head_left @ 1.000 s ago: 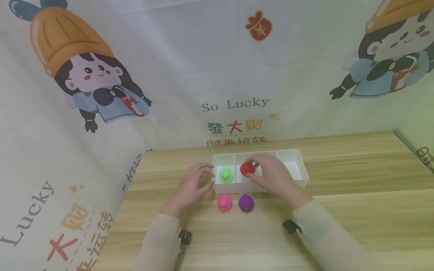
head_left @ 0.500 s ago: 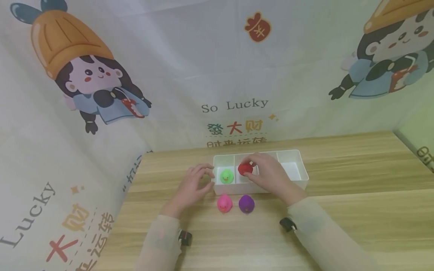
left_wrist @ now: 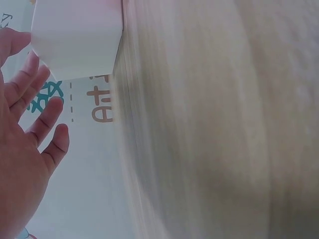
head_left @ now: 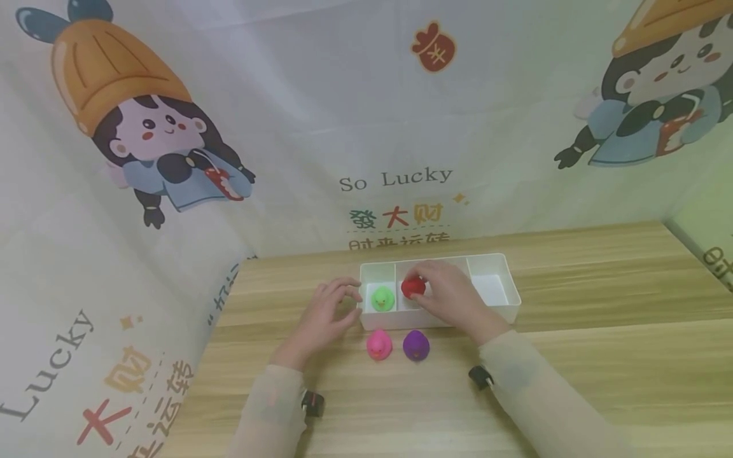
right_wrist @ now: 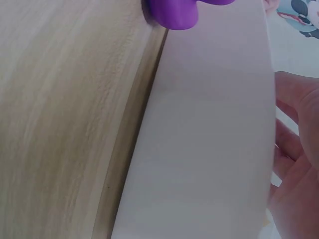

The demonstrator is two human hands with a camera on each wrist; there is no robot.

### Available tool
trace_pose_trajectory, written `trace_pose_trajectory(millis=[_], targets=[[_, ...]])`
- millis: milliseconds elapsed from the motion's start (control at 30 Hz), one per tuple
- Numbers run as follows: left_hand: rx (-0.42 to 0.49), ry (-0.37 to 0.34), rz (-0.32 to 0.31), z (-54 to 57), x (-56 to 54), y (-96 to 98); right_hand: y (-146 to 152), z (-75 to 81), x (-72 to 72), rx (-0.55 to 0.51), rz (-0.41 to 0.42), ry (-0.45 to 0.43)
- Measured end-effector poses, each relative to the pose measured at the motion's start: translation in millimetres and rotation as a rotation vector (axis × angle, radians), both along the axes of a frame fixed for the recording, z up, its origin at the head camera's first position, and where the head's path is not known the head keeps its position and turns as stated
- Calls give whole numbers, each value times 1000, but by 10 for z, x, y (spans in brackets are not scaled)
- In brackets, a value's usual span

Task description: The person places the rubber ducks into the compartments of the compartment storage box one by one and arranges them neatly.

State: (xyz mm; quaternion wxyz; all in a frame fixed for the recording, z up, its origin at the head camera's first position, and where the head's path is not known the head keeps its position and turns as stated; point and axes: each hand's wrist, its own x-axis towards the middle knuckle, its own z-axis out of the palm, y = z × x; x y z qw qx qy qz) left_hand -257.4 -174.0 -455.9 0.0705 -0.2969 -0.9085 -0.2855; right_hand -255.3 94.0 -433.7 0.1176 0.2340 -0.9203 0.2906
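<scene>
A white box (head_left: 458, 313) with three compartments stands on the table. My right hand (head_left: 455, 296) reaches over its front wall and pinches a red rubber duck (head_left: 412, 287) in the middle compartment. A green rubber duck (head_left: 382, 298) sits in the left compartment. My left hand (head_left: 323, 315) is at the box's left end, fingers loosely bent and fingertips right at its edge; the left wrist view shows those fingers spread beside the white end wall (left_wrist: 79, 45). In the right wrist view the front wall (right_wrist: 204, 124) hides the red duck and my right fingertips.
A pink rubber duck (head_left: 379, 344) and a purple rubber duck (head_left: 416, 345) stand side by side on the wooden table (head_left: 389, 407), just in front of the box. A printed cloth (head_left: 298, 140) hangs behind the table and along its left side.
My right hand has moved slightly left with the red duck, which now sits nearer the divider beside the green duck. My left hand has stayed at the box's left end.
</scene>
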Motion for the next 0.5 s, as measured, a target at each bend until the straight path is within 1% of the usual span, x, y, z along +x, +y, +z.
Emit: trace_pose_trajectory(millis=[233, 367, 500], targets=[[0, 4, -2, 18, 0, 4, -31, -22, -57, 38, -1, -48], [6, 5, -5, 16, 5, 3, -26, -67, -88, 45, -13, -63], [14, -5, 5, 17, 10, 6, -18, -89, -105, 33, -21, -70]])
